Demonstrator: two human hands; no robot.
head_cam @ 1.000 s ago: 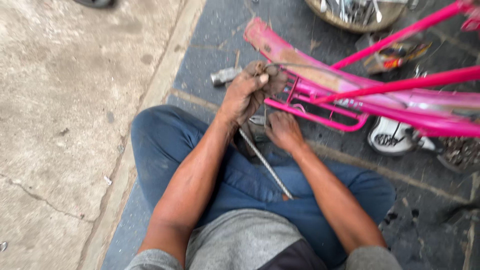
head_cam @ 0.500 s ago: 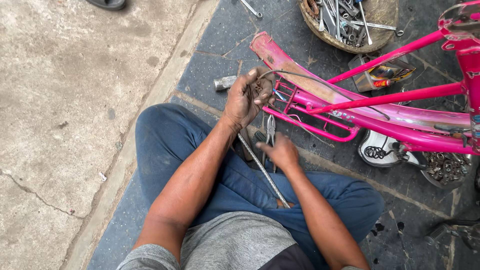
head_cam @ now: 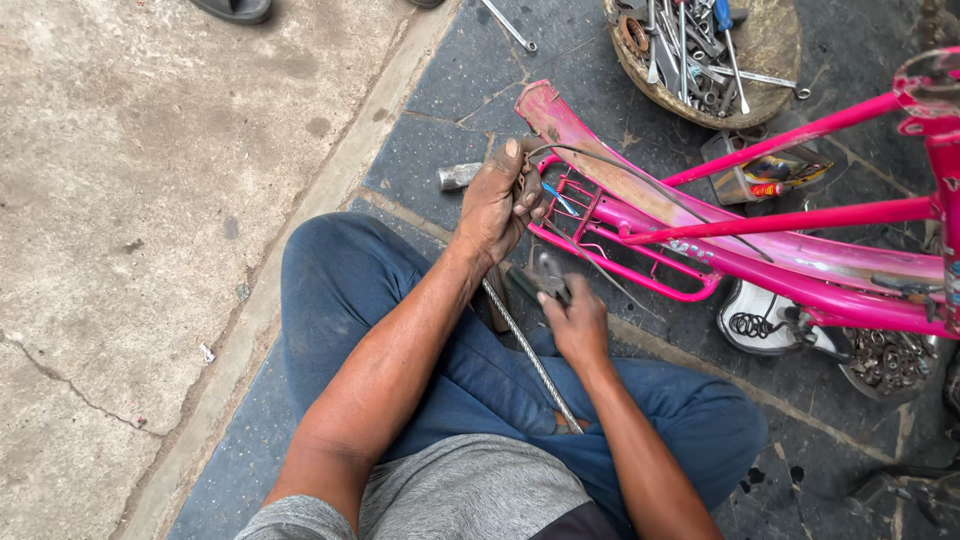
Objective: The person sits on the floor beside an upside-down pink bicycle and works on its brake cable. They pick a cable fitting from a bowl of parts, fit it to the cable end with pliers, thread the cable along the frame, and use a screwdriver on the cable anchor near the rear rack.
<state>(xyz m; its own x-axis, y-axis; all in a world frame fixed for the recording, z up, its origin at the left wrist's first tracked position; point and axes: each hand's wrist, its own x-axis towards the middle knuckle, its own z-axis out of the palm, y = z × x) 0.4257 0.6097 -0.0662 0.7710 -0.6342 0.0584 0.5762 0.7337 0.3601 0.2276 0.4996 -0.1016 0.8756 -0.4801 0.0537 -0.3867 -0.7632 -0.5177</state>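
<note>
I take the bicycle frame [head_cam: 760, 255] as my landmark: the basket of tools [head_cam: 770, 60] sits behind it, the tray of small parts [head_cam: 885, 362] in front at its right end. My left hand [head_cam: 495, 200] rests at its left end, with my right hand [head_cam: 575, 320] just in front and a threaded rod [head_cam: 530, 355] lying across my lap.

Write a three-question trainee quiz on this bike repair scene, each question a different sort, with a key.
1. True or false: the left hand grips the rear end of the pink bicycle frame.
2. The right hand is on: A) a hammer, B) a dark plier-like tool, C) a tyre.
3. Fill in: the round basket at the top holds ____.

Key: 1 true; 2 B; 3 tools.
</note>
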